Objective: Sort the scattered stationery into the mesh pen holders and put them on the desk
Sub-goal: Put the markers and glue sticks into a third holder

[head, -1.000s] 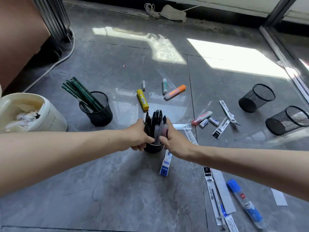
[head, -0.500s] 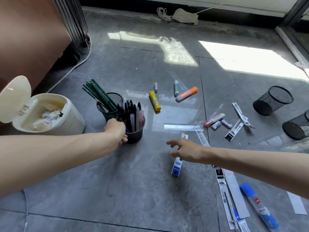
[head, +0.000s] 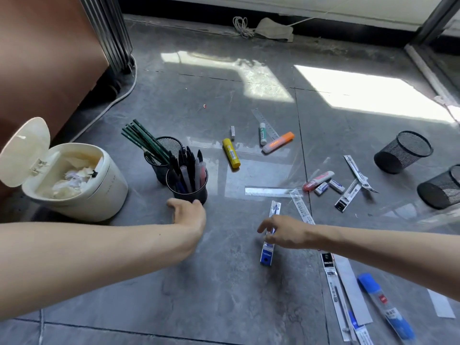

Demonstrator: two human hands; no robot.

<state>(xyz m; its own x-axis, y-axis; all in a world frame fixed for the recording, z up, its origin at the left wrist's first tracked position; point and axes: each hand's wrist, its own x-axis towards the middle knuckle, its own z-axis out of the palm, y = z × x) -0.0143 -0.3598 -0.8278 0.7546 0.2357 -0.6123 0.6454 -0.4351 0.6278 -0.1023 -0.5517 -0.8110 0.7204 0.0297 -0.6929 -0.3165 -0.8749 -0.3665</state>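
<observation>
We saw the left hand (head: 189, 213) loose and spread, gripping nothing, its fingertips just beside the base of the mesh holder of pens (head: 187, 181). Just beyond that holder, touching it, stood a second mesh holder of green pencils (head: 159, 155), and left of both sat a cream bin (head: 74, 180) with its lid up.

The right hand (head: 283, 231) was over the blue-ended refill packet (head: 270, 235), fingers curled down onto it; we could not tell whether they had closed on it. Beyond that hand lay a clear ruler (head: 270, 191) flat on the floor (head: 224, 295); farther off were a yellow glue stick (head: 231, 153) and an orange highlighter (head: 278, 142).

Well to the right of the right hand, two empty mesh holders (head: 403, 151) lay tipped. Nearer the wrist lay more packets and a blue glue stick (head: 385, 305).
</observation>
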